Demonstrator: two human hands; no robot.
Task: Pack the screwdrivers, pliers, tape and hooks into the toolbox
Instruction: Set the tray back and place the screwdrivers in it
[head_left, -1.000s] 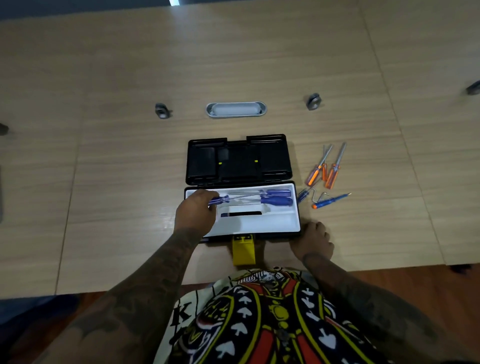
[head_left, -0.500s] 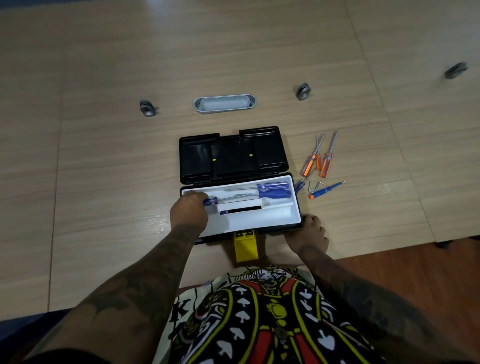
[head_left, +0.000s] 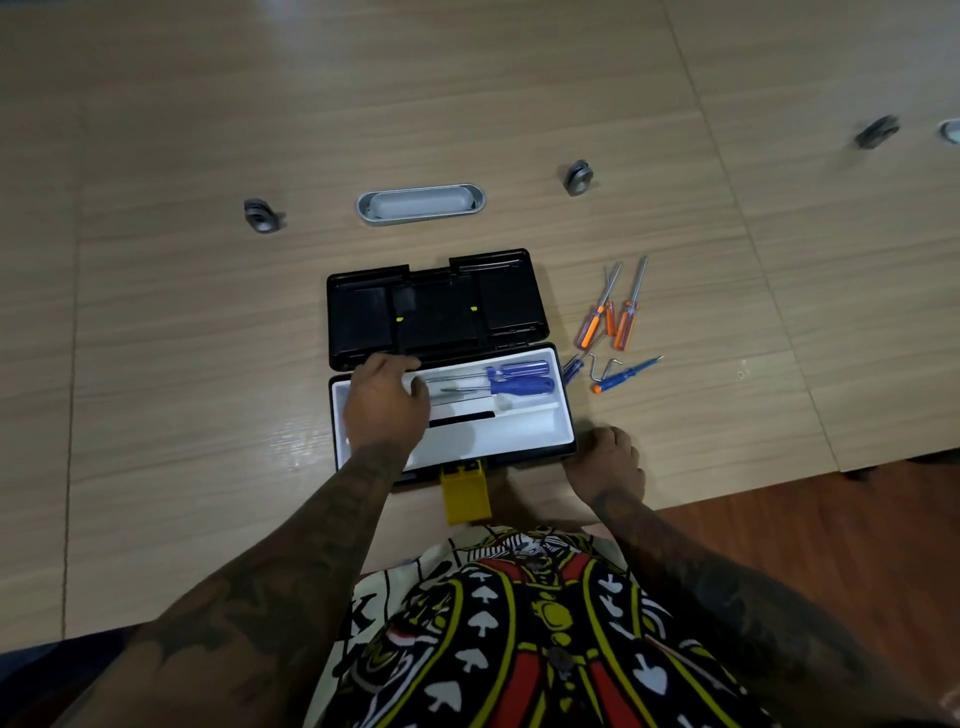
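Pale wooden tabletop (head_left: 208, 415) carries the open toolbox (head_left: 441, 312); I see my left hand (head_left: 384, 402) in its white tray (head_left: 519, 431), fingers loosely curled over the blue screwdrivers' (head_left: 519, 378) shafts, grip unclear. My right hand (head_left: 608, 460) rests relaxed beside the box; orange screwdrivers (head_left: 608, 322) and a hook (head_left: 600, 366) lie right of it.

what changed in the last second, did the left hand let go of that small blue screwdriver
The left hand now lies over the tray's left part, covering the small screwdriver's handle, so release cannot be confirmed. The two blue screwdrivers stayed in the toolbox; the right hand stayed at its corner, and the orange screwdrivers stayed on the table.
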